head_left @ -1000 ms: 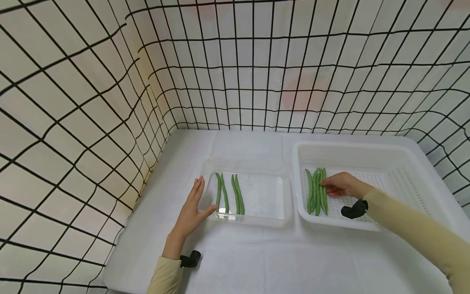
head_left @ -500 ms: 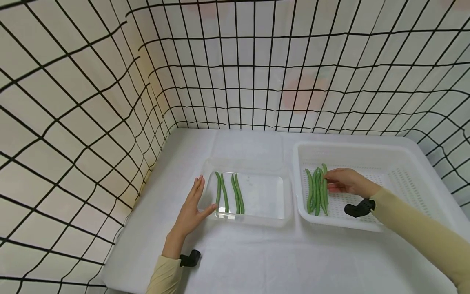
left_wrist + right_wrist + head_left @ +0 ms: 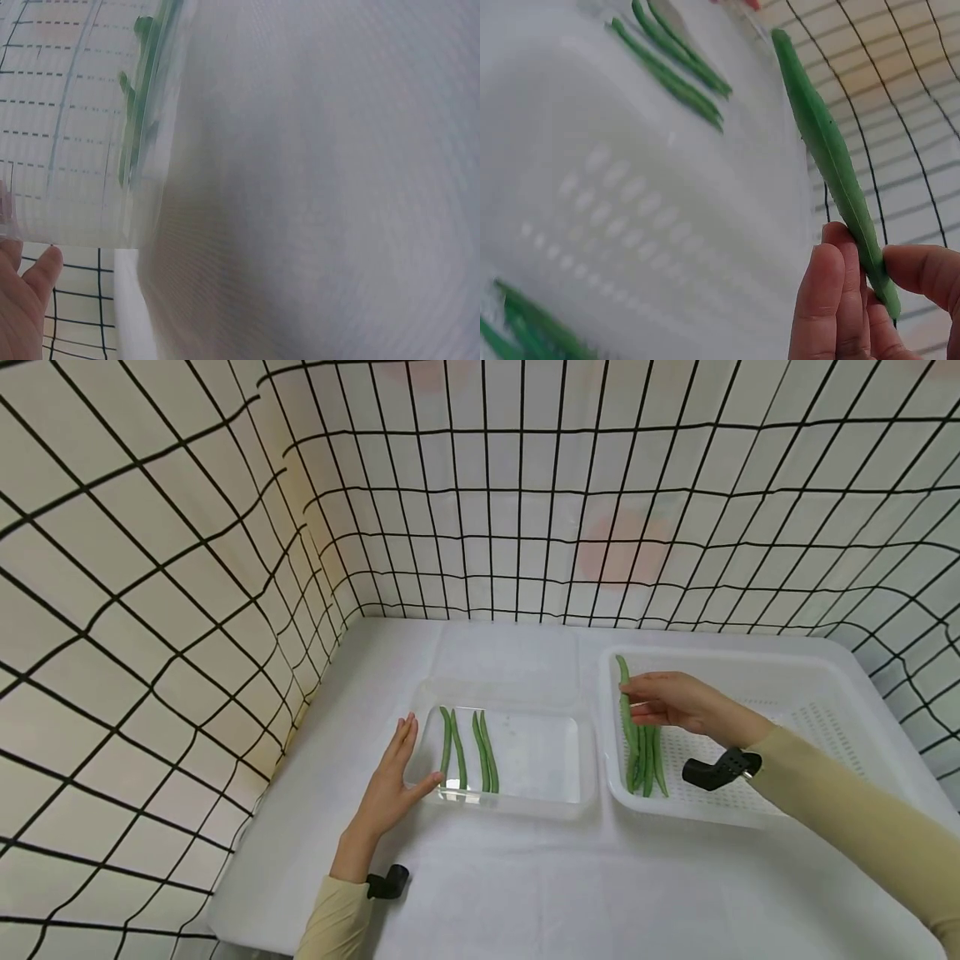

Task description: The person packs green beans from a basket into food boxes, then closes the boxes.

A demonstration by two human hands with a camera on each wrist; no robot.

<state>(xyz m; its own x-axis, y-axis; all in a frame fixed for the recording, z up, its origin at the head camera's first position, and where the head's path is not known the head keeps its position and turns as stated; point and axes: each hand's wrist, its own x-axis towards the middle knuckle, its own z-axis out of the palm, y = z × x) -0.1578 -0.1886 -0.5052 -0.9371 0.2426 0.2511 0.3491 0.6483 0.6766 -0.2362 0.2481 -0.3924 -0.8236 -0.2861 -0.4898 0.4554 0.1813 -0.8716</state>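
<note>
My right hand (image 3: pixel 678 700) pinches a green bean (image 3: pixel 829 150) between thumb and fingertips, lifted over the left side of a white perforated basket (image 3: pixel 813 714). Below it, several more green beans (image 3: pixel 648 772) lie side by side in the basket. On the left, my left hand (image 3: pixel 390 789) has its fingers straight along the left end of a clear plastic container (image 3: pixel 536 760), thumb at the near left corner. Inside that container lie two pairs of green beans (image 3: pixel 490 756). Part of the left hand also shows at the lower left of the left wrist view.
A white cloth (image 3: pixel 517 877) covers the table under both containers. Black grid netting (image 3: pixel 517 493) stands along the back and both sides, in front of pale sheeting. The basket stands close to the right of the clear container.
My right hand has taken a green bean from the right side of the bunch, raised it and carried it left over the other beans. The left hand has stayed in place.
</note>
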